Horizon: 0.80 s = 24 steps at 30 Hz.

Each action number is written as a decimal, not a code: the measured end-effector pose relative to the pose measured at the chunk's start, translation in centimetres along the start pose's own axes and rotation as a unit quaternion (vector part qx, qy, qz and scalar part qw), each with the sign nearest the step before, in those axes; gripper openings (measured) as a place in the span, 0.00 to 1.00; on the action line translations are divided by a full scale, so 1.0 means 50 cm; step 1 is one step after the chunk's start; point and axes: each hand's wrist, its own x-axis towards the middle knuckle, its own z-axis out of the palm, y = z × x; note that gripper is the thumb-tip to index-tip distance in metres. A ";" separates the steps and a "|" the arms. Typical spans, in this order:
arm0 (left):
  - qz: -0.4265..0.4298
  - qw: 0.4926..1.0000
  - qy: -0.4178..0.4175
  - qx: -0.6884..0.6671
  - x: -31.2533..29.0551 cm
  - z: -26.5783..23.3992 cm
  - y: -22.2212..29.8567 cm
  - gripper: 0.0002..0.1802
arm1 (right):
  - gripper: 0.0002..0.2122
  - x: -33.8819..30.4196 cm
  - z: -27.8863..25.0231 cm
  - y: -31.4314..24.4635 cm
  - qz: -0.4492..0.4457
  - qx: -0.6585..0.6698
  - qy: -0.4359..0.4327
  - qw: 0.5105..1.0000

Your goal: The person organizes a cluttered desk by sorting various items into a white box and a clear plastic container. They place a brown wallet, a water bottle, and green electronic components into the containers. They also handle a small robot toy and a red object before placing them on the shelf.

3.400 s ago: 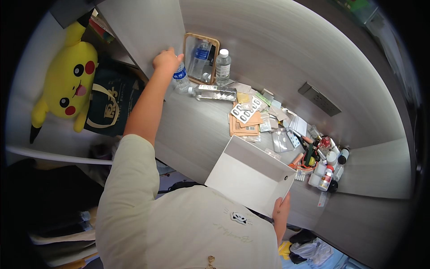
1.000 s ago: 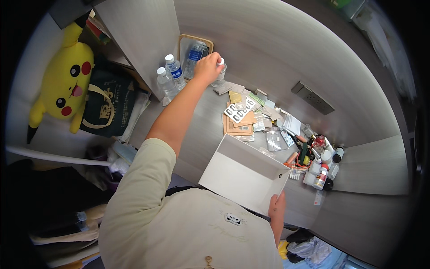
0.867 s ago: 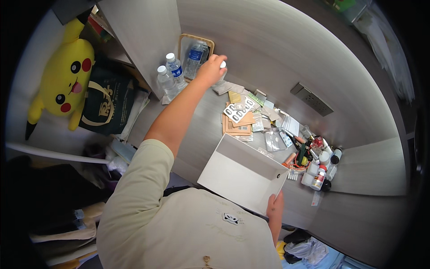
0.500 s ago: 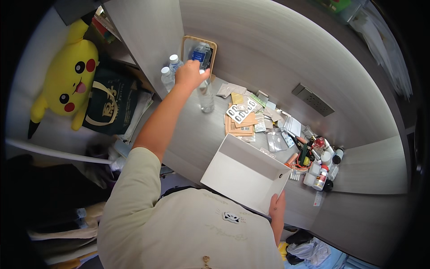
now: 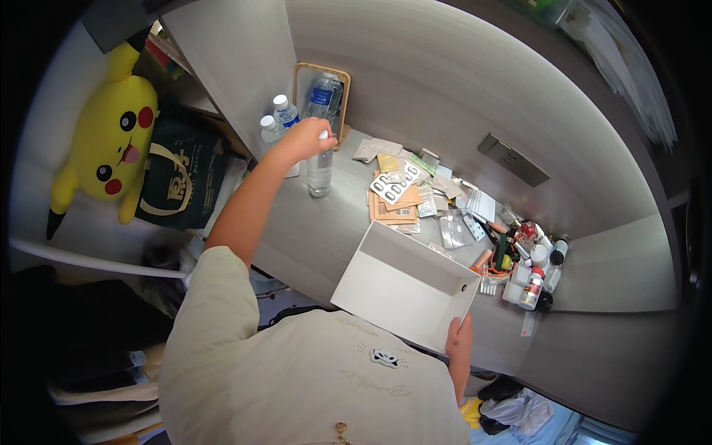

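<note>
My left hand (image 5: pixel 305 139) is closed around the capped top of a clear water bottle (image 5: pixel 320 176), which stands upright or nearly so over the desk. Just behind and left of it are two more bottles with white caps, a blue-labelled bottle (image 5: pixel 285 113) and a second bottle (image 5: pixel 270 132). A wood-framed mirror (image 5: pixel 345 96) leans at the back, with a blue-labelled bottle showing in it. At the desk's front edge my right hand (image 5: pixel 457 335) grips the right end of an open white box (image 5: pixel 404 300). The box is tilted toward me, and nothing shows inside it.
Papers, envelopes and small packets (image 5: pixel 404 193) lie spread over the middle of the desk (image 5: pixel 297 230). On the right is a heap of small bottles, tubes and cables (image 5: pixel 523 267). A socket strip (image 5: pixel 513 159) is on the back wall. A yellow plush toy (image 5: pixel 119 144) sits left.
My left hand has moved slightly left and toward me with the water bottle. My right hand and the white box have stayed nearly in place.
</note>
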 end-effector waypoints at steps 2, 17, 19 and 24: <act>-0.024 0.998 0.063 0.011 0.040 0.021 -0.006 0.14 | 0.18 0.003 -0.001 -0.012 -0.006 -0.002 0.004 1.000; 0.007 0.972 0.224 0.070 0.290 0.123 0.014 0.11 | 0.18 -0.008 -0.001 -0.024 0.018 -0.021 0.016 0.999; -0.011 0.975 0.209 0.077 0.295 0.123 0.012 0.12 | 0.18 -0.010 0.000 -0.017 0.024 -0.023 0.015 0.999; -0.011 0.963 0.267 0.036 0.212 0.106 0.058 0.15 | 0.18 -0.004 -0.001 -0.020 0.053 0.001 -0.001 0.999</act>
